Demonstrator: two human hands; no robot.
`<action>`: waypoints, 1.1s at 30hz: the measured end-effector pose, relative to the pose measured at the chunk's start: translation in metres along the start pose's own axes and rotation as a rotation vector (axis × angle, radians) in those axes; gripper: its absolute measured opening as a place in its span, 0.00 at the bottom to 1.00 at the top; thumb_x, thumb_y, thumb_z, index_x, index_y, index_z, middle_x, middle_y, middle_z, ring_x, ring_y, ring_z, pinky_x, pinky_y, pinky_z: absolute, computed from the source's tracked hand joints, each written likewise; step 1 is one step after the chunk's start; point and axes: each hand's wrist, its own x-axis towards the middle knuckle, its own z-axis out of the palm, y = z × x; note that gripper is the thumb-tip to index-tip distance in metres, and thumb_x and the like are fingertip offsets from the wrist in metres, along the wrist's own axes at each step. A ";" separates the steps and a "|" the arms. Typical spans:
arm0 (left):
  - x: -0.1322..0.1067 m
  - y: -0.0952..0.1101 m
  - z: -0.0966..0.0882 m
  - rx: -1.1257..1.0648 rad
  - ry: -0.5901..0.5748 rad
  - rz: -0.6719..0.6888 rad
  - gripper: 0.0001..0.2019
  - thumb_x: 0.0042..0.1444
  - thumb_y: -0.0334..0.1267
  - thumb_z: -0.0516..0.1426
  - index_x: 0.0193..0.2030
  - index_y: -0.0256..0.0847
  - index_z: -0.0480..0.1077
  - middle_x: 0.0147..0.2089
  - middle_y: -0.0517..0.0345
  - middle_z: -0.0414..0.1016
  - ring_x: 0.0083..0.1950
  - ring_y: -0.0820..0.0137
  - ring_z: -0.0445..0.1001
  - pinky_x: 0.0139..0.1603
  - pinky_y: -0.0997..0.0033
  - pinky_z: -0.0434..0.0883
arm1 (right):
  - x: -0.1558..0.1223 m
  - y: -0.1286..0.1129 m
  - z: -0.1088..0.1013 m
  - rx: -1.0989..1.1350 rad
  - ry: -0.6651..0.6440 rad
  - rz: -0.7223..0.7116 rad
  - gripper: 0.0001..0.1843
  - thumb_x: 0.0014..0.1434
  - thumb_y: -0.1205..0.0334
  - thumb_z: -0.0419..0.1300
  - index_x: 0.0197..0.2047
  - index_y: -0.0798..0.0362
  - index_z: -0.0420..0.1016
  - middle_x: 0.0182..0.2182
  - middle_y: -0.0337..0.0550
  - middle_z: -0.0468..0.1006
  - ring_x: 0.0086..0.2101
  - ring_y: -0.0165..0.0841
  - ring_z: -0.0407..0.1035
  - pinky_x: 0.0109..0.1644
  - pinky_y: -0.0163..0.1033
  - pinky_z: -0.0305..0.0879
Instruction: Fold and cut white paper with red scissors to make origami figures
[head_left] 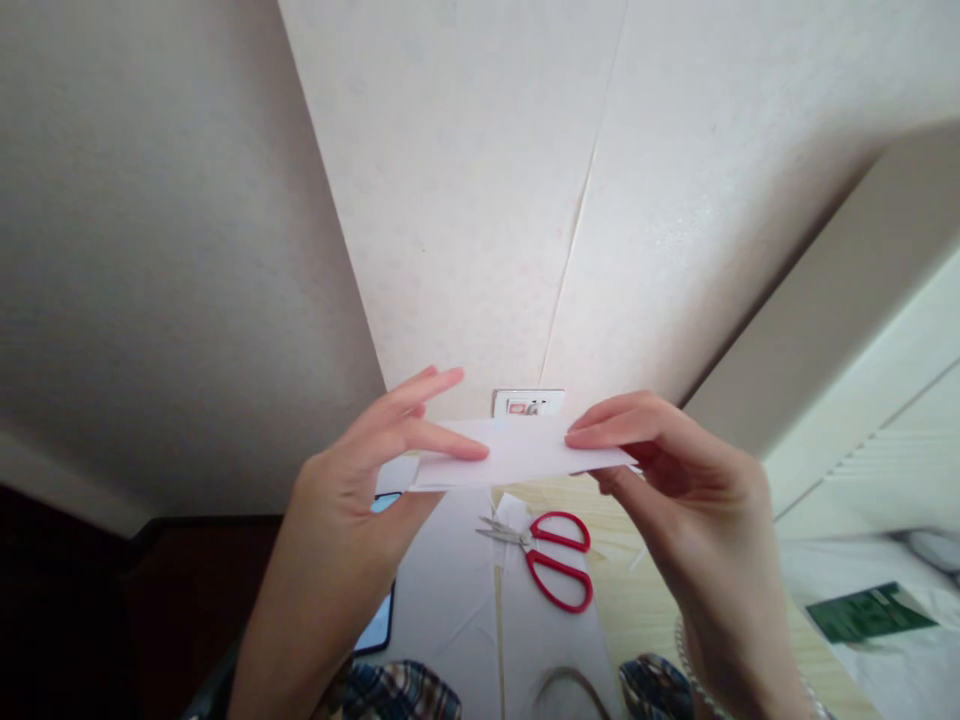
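Observation:
I hold a folded strip of white paper (525,452) up in the air in front of the wall. My left hand (375,455) grips its left end, with the thumb lying along the front and the fingers stretched behind. At the right end, my right hand (675,470) pinches the strip, fingers on top and thumb beneath. Below the paper, red-handled scissors (551,555) lie shut on white sheets (457,590) spread over a light wooden table (637,570).
A wall socket (528,403) sits just behind the paper. A phone (377,620) lies at the table's left edge under my left wrist. A dark green booklet (870,610) rests on a white surface at the right. Plaid cloth (397,692) shows at the bottom.

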 end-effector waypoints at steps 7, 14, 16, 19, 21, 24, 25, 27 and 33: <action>0.003 -0.002 0.009 -0.452 0.088 -0.218 0.23 0.49 0.35 0.63 0.53 0.49 0.66 0.64 0.57 0.67 0.63 0.60 0.66 0.53 0.67 0.73 | -0.001 0.002 0.001 -0.083 0.012 -0.197 0.16 0.55 0.79 0.60 0.37 0.47 0.78 0.39 0.36 0.76 0.41 0.30 0.70 0.42 0.36 0.66; 0.002 0.002 0.007 -0.695 -0.232 -0.319 0.34 0.59 0.64 0.41 0.64 0.45 0.55 0.51 0.47 0.78 0.48 0.56 0.78 0.38 0.62 0.77 | -0.003 0.004 -0.004 -0.191 0.045 -0.314 0.20 0.53 0.80 0.60 0.39 0.44 0.79 0.39 0.38 0.78 0.39 0.35 0.71 0.40 0.41 0.67; 0.000 0.002 0.008 -0.655 -0.256 -0.298 0.30 0.58 0.61 0.49 0.61 0.47 0.59 0.48 0.51 0.79 0.45 0.57 0.79 0.36 0.65 0.77 | -0.004 0.003 -0.005 -0.200 0.034 -0.332 0.20 0.53 0.80 0.59 0.39 0.44 0.79 0.40 0.38 0.78 0.39 0.35 0.71 0.40 0.41 0.67; -0.004 0.004 0.011 -0.544 -0.157 -0.307 0.22 0.54 0.40 0.60 0.56 0.48 0.63 0.49 0.57 0.79 0.44 0.60 0.79 0.38 0.67 0.78 | -0.004 0.002 -0.004 -0.222 -0.014 -0.342 0.20 0.54 0.80 0.58 0.38 0.45 0.78 0.42 0.38 0.77 0.41 0.34 0.70 0.42 0.40 0.68; -0.004 0.005 0.012 -0.461 -0.134 -0.307 0.21 0.53 0.36 0.60 0.54 0.47 0.64 0.48 0.58 0.79 0.44 0.61 0.80 0.39 0.66 0.78 | -0.003 0.001 -0.003 -0.199 0.006 -0.279 0.19 0.56 0.80 0.56 0.39 0.45 0.78 0.45 0.38 0.76 0.43 0.33 0.70 0.42 0.37 0.69; -0.003 0.002 0.013 -0.379 -0.141 -0.305 0.20 0.54 0.37 0.60 0.54 0.46 0.64 0.45 0.58 0.80 0.42 0.61 0.80 0.38 0.66 0.78 | 0.000 0.002 0.000 -0.024 0.116 -0.071 0.19 0.60 0.75 0.54 0.47 0.43 0.74 0.51 0.39 0.72 0.41 0.31 0.71 0.35 0.34 0.71; -0.002 0.000 0.013 -0.372 -0.153 -0.302 0.20 0.54 0.37 0.60 0.54 0.46 0.64 0.45 0.58 0.80 0.42 0.61 0.80 0.38 0.66 0.78 | 0.001 0.002 0.000 0.034 0.135 0.000 0.17 0.61 0.72 0.54 0.48 0.43 0.72 0.52 0.40 0.72 0.39 0.31 0.72 0.33 0.33 0.71; -0.002 -0.002 0.013 -0.376 -0.179 -0.288 0.20 0.54 0.37 0.60 0.54 0.46 0.64 0.45 0.58 0.80 0.42 0.61 0.80 0.38 0.67 0.78 | 0.002 0.004 0.002 0.090 0.120 0.121 0.12 0.63 0.65 0.55 0.48 0.43 0.72 0.49 0.41 0.75 0.37 0.31 0.73 0.31 0.32 0.71; -0.003 -0.001 0.015 -0.437 -0.266 -0.291 0.19 0.55 0.36 0.60 0.53 0.46 0.65 0.47 0.58 0.80 0.42 0.62 0.80 0.37 0.71 0.78 | 0.003 0.004 0.009 0.225 -0.119 0.406 0.08 0.57 0.53 0.63 0.35 0.48 0.79 0.28 0.40 0.82 0.24 0.33 0.74 0.20 0.33 0.67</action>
